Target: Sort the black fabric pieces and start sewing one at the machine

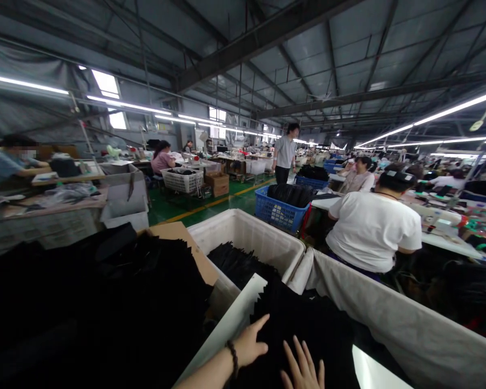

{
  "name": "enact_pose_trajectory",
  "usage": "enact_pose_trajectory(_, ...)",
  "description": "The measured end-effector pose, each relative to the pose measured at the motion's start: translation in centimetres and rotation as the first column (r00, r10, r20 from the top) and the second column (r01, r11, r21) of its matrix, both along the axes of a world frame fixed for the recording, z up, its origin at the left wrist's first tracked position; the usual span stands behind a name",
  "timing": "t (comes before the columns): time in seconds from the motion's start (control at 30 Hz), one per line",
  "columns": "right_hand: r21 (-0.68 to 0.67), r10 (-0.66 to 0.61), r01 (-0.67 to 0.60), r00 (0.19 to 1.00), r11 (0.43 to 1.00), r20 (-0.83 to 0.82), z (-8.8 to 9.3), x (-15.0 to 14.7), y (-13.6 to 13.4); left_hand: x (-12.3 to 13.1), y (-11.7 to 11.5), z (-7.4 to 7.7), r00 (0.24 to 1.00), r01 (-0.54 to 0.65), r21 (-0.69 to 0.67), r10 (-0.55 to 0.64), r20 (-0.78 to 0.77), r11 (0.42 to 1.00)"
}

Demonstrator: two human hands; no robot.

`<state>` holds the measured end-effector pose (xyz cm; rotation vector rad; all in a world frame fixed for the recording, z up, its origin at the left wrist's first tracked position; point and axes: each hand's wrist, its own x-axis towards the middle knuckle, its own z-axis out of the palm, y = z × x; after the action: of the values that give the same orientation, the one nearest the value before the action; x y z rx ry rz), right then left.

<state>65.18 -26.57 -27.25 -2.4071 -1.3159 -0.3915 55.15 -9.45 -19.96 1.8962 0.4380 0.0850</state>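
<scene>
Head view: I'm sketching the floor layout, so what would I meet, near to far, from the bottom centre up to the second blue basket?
Black fabric stack → white bin → nearer blue basket → second blue basket.

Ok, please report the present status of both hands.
Left hand at black cloth pile, pointing. Right hand there, spread open. White board at pile's left edge.

The bottom edge slices through the right hand (303,370), and crops the forearm behind the left hand (248,344) too! The big heap of black fabric (85,308) runs off left, folds lost in darkness; a white-shirted co-worker (375,229) has both hands hidden, and distant right-side figures blur.
</scene>
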Motion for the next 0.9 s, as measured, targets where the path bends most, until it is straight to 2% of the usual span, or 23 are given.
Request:
enact_pose_trajectory(0.07,-0.026,0.085,-0.086,0.996,0.996,-0.027,0.9,-0.1,-1.1,0.5,-0.2,0.7,1.000,-0.019,-0.009,0.019,-0.005,1.000)
enact_pose_trajectory(0.17,-0.049,0.053,-0.053,0.999,0.997,-0.001,2.1,-0.3,-2.1,1.7,0.1,1.3,1.000,-0.020,-0.053,0.021,0.008,0.998)
enact_pose_trajectory(0.27,-0.087,0.028,-0.026,0.999,0.996,0.026,1.9,-0.6,-2.3,2.7,0.3,1.6,0.999,-0.038,-0.048,0.039,0.024,0.998)
enact_pose_trajectory(0.37,-0.106,0.032,-0.027,0.998,0.994,0.049,1.2,-0.6,-2.4,3.4,-0.3,2.7,0.996,-0.034,-0.015,0.035,0.080,0.999)
enact_pose_trajectory(0.5,-0.115,0.036,-0.028,0.997,0.993,0.072,1.3,-0.5,-2.6,4.2,-1.1,4.3,0.968,0.099,0.137,-0.127,0.217,0.986)
enact_pose_trajectory(0.57,-0.139,0.035,-0.025,0.997,0.990,0.067,1.7,-0.5,-2.5,4.4,-0.7,4.3,0.976,0.083,0.214,-0.122,0.180,0.973)
enact_pose_trajectory(0.6,-0.155,0.031,-0.021,0.998,0.988,0.063,1.9,-0.6,-2.4,4.2,-0.2,4.1,0.988,0.038,0.224,-0.070,0.137,0.974)
enact_pose_trajectory(0.67,-0.189,0.018,-0.008,0.998,0.982,0.053,2.2,-0.7,-2.2,3.2,1.0,3.2,0.996,-0.081,0.196,0.072,0.049,0.977)
enact_pose_trajectory(0.73,-0.216,0.000,0.010,0.999,0.976,0.046,2.4,-0.9,-2.0,0.9,1.8,2.3,0.985,-0.169,0.174,0.171,0.003,0.970)
enact_pose_trajectory(0.8,-0.236,-0.019,0.028,0.999,0.971,0.041,2.6,-1.1,-1.8,-2.5,1.7,1.7,0.976,-0.209,0.161,0.216,-0.031,0.965)
enact_pose_trajectory(0.9,-0.249,-0.059,0.066,0.998,0.966,0.037,2.9,-1.4,-1.5,-8.8,-0.2,1.8,0.976,-0.191,0.126,0.202,-0.081,0.973)
